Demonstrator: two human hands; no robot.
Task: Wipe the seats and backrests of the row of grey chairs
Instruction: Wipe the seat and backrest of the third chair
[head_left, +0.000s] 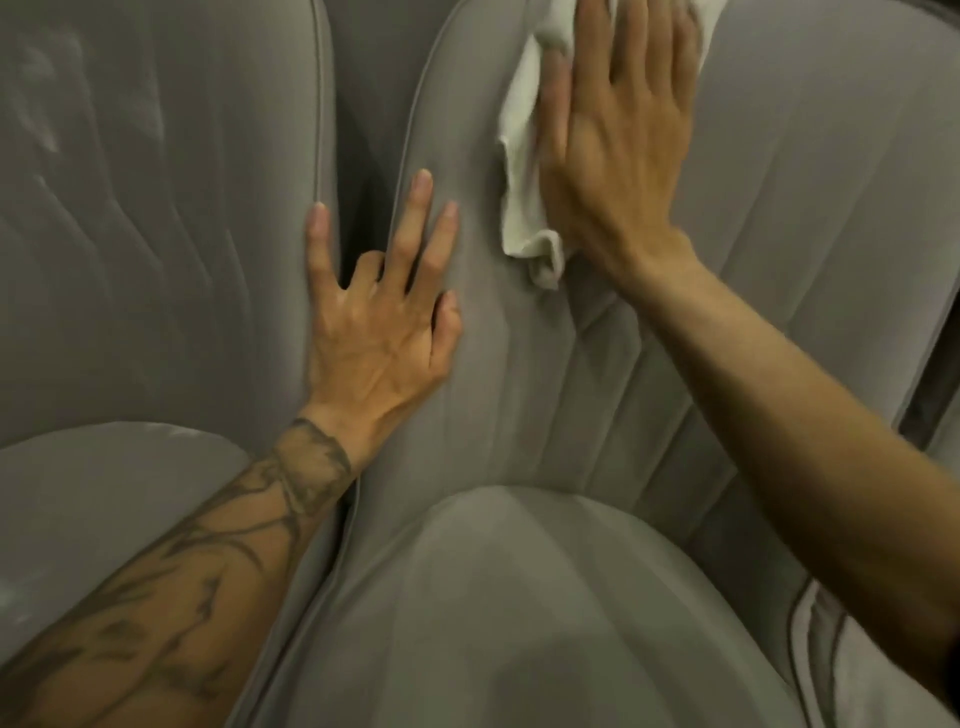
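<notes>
Seat (493, 597) nearest. Left hand (379, 332) braces flat on the backrest (519, 374) edge, grip released, holding nothing. Farther up, right hand (618, 156), fingers straight, presses the white cloth (524, 156) against the backrest. Cloth's long axis runs vertical; remaining fabric probably lies below and right.

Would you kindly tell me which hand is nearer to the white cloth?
Right. The right hand lies flat on the white cloth, pressing it against the backrest. The left hand rests on the backrest's edge, below and left of the cloth, not touching it.
</notes>
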